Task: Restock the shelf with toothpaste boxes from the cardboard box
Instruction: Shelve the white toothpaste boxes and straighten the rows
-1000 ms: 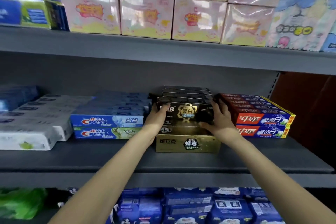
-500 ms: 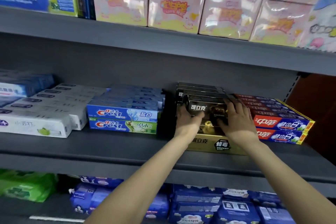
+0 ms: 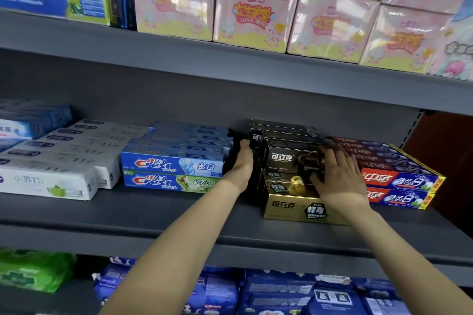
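Both hands are at the black-and-gold stack on the middle shelf [image 3: 153, 215]. On the near end of the stack, the left hand [image 3: 242, 165] lies flat against the left side of the black toothpaste box [image 3: 286, 158], fingers straight and pressing rather than gripping. From the other side, the right hand [image 3: 337, 176] spreads its fingers over the box's front right corner and top, lightly bent and pressing it too. That black box sits on top of the gold toothpaste boxes [image 3: 286, 208], the frontmost of which reaches nearest the shelf edge, with more black boxes [image 3: 279, 126] lined up behind it toward the back panel. Just left of the stack stand two tiers of blue Crest boxes [image 3: 171, 165], and beyond them a row of white boxes [image 3: 51, 183]. Touching the stack's right side are the red-and-blue boxes [image 3: 399, 179] (two tiers as well). Pink wrapped packs [image 3: 253, 15] fill the upper shelf; blue packages [image 3: 276, 294] and a green pack [image 3: 30, 271] lie below.
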### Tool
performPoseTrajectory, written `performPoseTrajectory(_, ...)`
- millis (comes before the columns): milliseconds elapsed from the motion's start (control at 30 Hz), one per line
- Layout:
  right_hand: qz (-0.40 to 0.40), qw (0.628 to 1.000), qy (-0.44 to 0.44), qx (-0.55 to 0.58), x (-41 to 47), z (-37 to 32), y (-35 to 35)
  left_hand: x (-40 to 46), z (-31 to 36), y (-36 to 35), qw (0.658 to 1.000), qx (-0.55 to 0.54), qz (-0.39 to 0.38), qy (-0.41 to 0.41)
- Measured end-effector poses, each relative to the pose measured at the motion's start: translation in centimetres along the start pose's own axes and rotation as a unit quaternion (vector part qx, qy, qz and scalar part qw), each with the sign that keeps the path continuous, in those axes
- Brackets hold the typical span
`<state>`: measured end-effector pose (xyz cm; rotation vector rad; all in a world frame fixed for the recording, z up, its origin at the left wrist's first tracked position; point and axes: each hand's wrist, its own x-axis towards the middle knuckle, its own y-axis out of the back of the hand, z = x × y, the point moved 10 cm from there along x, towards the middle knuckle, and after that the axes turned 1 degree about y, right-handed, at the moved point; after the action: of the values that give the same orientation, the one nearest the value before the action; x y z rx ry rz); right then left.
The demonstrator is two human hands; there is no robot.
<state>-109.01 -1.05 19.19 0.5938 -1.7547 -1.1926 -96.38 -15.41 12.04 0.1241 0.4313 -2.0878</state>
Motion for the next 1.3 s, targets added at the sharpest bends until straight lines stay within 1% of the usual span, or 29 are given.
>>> performPoseTrajectory(67, -0.008, 1.000, -0.007, 0.001, 0.0, -0.1, 0.1, -0.3, 0.2, -0.1, 1.000, 0.023, -0.006, -0.010)
performPoseTrajectory(167, -0.012, 0.999, -0.029, 0.043, 1.1, -0.9, 1.1, -0.4, 0.4, -0.4, 0.998, 0.056, -0.018, -0.016)
performPoseTrajectory(300, -0.032, 0.997, 0.012, 0.074, 3.4, -4.0, 0.9, -0.1, 0.7, -1.4, 0.995, 0.086, -0.042, -0.024)
performPoseTrajectory(367, -0.060, 0.996, 0.030, 0.060, 3.8, -4.9, -0.1, 0.4, 1.2, -1.2, 0.997, 0.065, -0.029, -0.017)
performPoseTrajectory(467, -0.065, 0.997, 0.033, 0.038, 3.7, -4.6, -0.6, 1.4, 2.4, -0.5, 1.000, 0.019, 0.003, 0.001)
performPoseTrajectory(600, -0.100, 0.993, 0.058, 0.011, 3.7, -4.6, -1.0, 1.8, 4.0, -0.7, 1.000, 0.021, 0.017, 0.012)
performPoseTrajectory(667, -0.104, 0.993, 0.062, 0.009, 3.8, -4.6, -1.0, 1.8, 4.5, -1.1, 1.000, 0.010, 0.026, 0.013)
performPoseTrajectory(733, -0.099, 0.993, 0.068, 0.016, 3.9, -4.6, -1.0, 1.5, 4.4, -1.7, 0.999, 0.008, 0.027, 0.022)
performPoseTrajectory(833, -0.095, 0.993, 0.060, 0.041, 3.9, -4.2, -1.0, 1.0, 4.0, -2.8, 0.999, 0.034, 0.005, 0.023)
performPoseTrajectory(900, -0.089, 0.994, 0.059, 0.035, 4.0, -4.0, -1.1, 1.0, 3.6, -3.8, 0.998, 0.048, -0.025, 0.025)
performPoseTrajectory(967, -0.080, 0.994, 0.064, 0.026, 3.9, -3.8, -1.1, 1.3, 3.1, -4.3, 0.998, 0.048, -0.032, 0.024)
performPoseTrajectory(1033, -0.067, 0.995, 0.066, 0.028, 3.9, -3.8, -1.1, 1.6, 3.0, -3.8, 0.999, 0.023, -0.017, 0.025)
performPoseTrajectory(1133, -0.037, 0.996, 0.073, 0.022, 3.9, -3.7, -0.9, 1.7, 2.3, -2.8, 0.998, -0.054, 0.015, 0.041)
performPoseTrajectory(1167, -0.027, 0.997, 0.071, 0.018, 3.6, -3.5, -0.7, 1.8, 1.8, -2.6, 0.997, -0.062, 0.022, 0.049)
performPoseTrajectory(1233, -0.003, 0.998, 0.062, 0.011, 2.9, -2.8, -0.5, 1.7, 0.8, -2.7, 0.996, -0.068, 0.021, 0.063)
performPoseTrajectory(1300, 0.011, 0.998, 0.057, 0.003, 2.3, -2.4, -0.3, 1.6, 0.1, -3.1, 0.995, -0.072, 0.004, 0.067)
